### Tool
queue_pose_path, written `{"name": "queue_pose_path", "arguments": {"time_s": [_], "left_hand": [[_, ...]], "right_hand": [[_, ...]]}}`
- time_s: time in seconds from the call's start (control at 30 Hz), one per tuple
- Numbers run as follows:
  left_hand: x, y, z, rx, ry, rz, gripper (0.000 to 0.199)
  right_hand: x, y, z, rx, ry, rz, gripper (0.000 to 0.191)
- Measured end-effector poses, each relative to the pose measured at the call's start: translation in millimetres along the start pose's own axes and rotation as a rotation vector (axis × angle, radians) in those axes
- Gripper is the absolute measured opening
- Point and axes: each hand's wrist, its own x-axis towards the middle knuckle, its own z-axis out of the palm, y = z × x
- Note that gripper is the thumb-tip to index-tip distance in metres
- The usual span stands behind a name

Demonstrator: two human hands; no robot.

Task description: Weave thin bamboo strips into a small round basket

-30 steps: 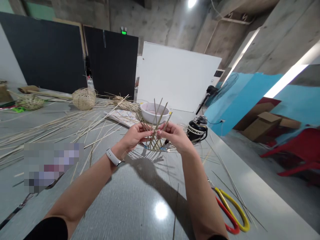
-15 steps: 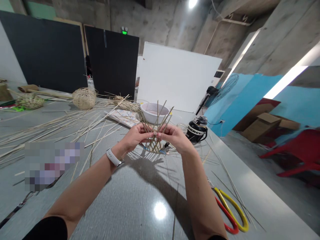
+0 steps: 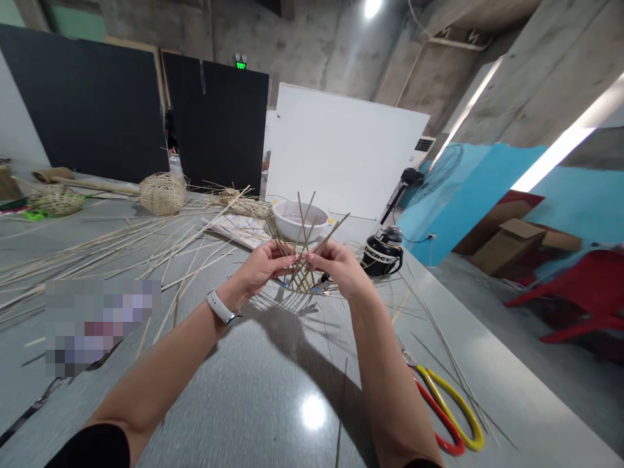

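Note:
A small woven piece of bamboo strips [image 3: 303, 279] is held up over the grey table, its loose strip ends fanning upward. My left hand [image 3: 266, 265], with a white watch band at the wrist, pinches the strips on the left side. On the right side, my right hand [image 3: 338, 263] grips more strips between thumb and fingers. The two thumbs are a little apart, with crossing strips between them. Behind the hands stands a white bowl [image 3: 292, 227].
Scissors with red and yellow handles [image 3: 461, 406] lie beside my right forearm. A black jug [image 3: 383, 252] stands beyond my right hand. Long loose strips [image 3: 121, 240] spread over the left of the table, near a round woven basket [image 3: 162, 194].
My thumbs have moved slightly apart, and the gap between them shows more crossing strips. Some upright strip ends have shifted, those on the right leaning further out.

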Motion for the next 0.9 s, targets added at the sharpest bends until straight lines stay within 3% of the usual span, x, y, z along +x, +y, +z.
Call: {"name": "queue_pose_path", "arguments": {"time_s": [0.3,0.57,0.9], "left_hand": [[2.0,-5.1,-2.6,-0.076,-0.021,0.029,0.034],[4.2,-1.9,-8.2,-0.113,0.012,-0.055,0.035],[5.2,-0.7,-4.7,-0.189,0.049,-0.133,0.022]], "right_hand": [[1.6,2.0,4.4,0.076,0.054,0.054,0.047],[0.5,1.0,8.2,0.004,-0.001,-0.114,0.04],[-3.0,-1.1,8.0,-0.026,-0.001,-0.118,0.035]]}}
